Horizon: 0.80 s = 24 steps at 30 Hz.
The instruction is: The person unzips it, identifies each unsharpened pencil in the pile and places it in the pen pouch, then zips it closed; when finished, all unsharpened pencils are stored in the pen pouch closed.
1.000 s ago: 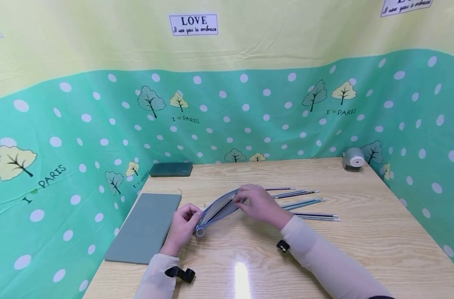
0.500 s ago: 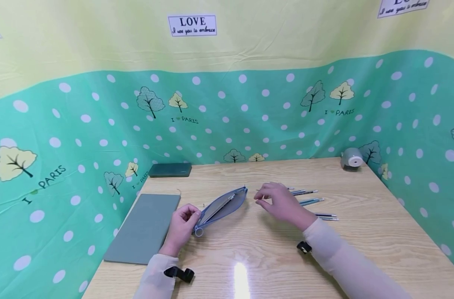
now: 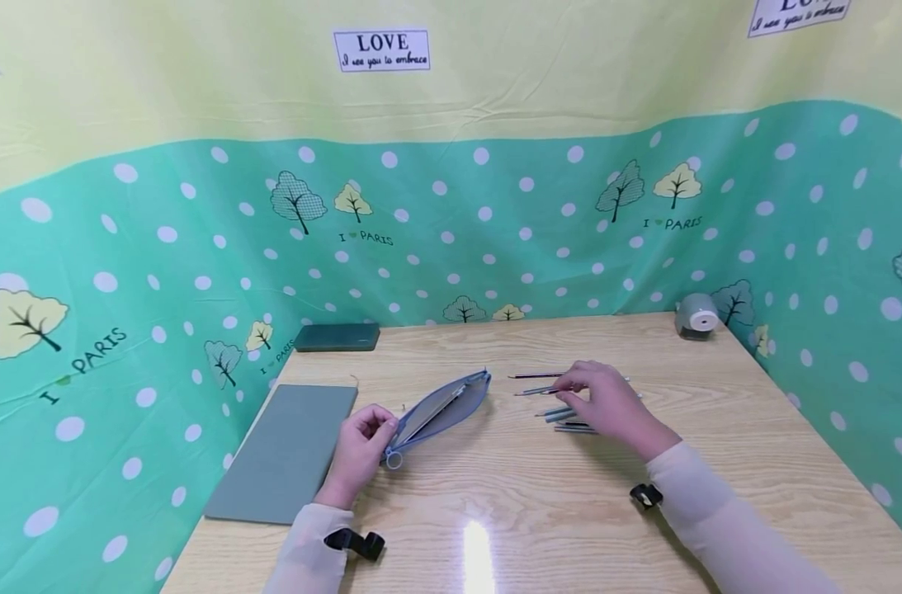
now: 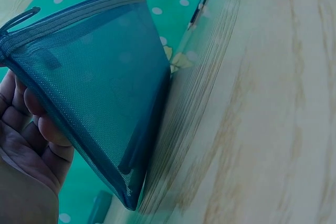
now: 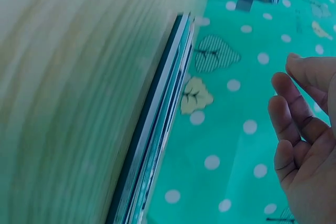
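Note:
My left hand pinches one end of a blue mesh zipper pouch, its ring pull hanging beside the fingers. The pouch stands tilted with its mouth gaping, and a long thin item lies inside. Over to the right, my right hand is above several pencils spread on the table, hiding their middle parts. In the right wrist view its fingers are loosely bent, apart from the pencils, and nothing shows between them.
A flat grey board lies on the left of the table. Behind it is a dark green case. A grey pencil sharpener stands at the back right corner. A polka-dot curtain borders the table.
My right hand has moved away from the pouch's mouth, rightward to above the pencils. My left hand still holds the pouch in the same place.

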Available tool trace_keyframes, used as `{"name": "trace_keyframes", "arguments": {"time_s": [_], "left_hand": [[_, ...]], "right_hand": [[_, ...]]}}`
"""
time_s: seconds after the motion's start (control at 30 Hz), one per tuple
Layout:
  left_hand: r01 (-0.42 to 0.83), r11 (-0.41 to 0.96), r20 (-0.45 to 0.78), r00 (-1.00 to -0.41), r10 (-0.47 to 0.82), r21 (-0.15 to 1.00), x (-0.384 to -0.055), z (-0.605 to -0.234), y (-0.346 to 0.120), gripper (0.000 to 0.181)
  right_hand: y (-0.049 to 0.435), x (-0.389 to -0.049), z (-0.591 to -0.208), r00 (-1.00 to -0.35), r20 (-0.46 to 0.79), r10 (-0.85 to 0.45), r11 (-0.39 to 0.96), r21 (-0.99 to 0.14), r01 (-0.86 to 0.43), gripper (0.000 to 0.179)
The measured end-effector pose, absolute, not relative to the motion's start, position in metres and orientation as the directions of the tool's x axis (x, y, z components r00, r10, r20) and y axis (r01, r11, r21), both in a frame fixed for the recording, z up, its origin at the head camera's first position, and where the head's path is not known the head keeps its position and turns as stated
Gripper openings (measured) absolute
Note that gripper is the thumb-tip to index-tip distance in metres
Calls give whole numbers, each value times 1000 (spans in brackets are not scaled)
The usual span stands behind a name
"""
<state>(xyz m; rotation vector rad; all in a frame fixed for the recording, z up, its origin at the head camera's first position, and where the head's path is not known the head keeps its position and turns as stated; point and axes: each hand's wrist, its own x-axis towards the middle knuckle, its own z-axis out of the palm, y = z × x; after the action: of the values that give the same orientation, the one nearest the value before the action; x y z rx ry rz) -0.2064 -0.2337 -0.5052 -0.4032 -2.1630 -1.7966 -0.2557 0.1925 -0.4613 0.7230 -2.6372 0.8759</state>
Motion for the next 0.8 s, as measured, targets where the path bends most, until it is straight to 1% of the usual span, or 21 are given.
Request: {"name": "trace_keyframes", "arguments": {"time_s": [0.27,0.47,0.8], "left_hand": [[394,186,398,-917,15,900,-207,-506,-234,9],[395,178,400,-917,11,901,-208,-506,-233,8],[406,178,410,-912,13,896,-209,-506,-234,8]], "right_hand": [[217,-268,-462,-856,402,-326,728,-471,-498,13],[234,-275,-463,-892,336,-302,758,-483,-438,14],[254,-281,-463,-945,196,-262,768,-551,-328,12]]}}
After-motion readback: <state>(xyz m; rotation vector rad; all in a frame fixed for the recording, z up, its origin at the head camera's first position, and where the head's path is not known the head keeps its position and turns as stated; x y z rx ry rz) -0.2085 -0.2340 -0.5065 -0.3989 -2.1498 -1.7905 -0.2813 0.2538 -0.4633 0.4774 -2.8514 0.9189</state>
